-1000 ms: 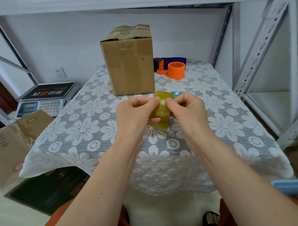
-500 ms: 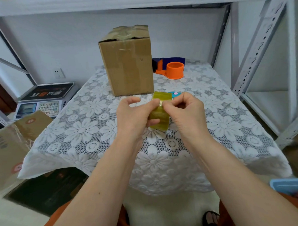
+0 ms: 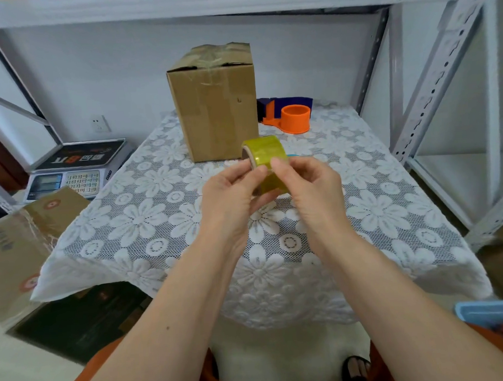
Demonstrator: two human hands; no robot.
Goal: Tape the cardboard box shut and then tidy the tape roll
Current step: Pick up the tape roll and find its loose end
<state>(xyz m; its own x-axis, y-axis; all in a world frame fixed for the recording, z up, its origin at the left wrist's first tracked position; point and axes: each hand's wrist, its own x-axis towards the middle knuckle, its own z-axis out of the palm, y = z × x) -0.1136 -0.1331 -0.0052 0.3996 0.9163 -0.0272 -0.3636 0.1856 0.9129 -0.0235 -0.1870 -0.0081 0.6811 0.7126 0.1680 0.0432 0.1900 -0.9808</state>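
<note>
Tape roll: a yellowish-green roll of packing tape (image 3: 264, 158), held in the air above the middle of the table, its brown core facing left; nearer the front edge than the box.
Left hand: the left hand (image 3: 230, 197) grips the roll from the left, fingers curled beneath it and the thumb (image 3: 254, 173) pressed on its outer face.
Right hand: the right hand (image 3: 311, 190) holds the roll from the right, thumb and forefinger pinched narrow on the tape surface, just beside the left thumb; the other fingers are curled in.
Cardboard box: a tall brown cardboard box (image 3: 215, 105) stands upright toward the back edge of the table, left of centre; its top flaps are rumpled, with glossy tape across them and a dark gap at the front left of the top.
Table: covered with a white lace flower-pattern cloth (image 3: 136, 224) that hangs over the front edge.
Tape dispenser: an orange and dark blue dispenser (image 3: 288, 113) near the back edge, just right of the box.
Scale: a digital weighing scale (image 3: 76, 169) off the table's left edge.
Second carton: another taped carton (image 3: 16, 252) low at the left, beyond the front left corner.
</note>
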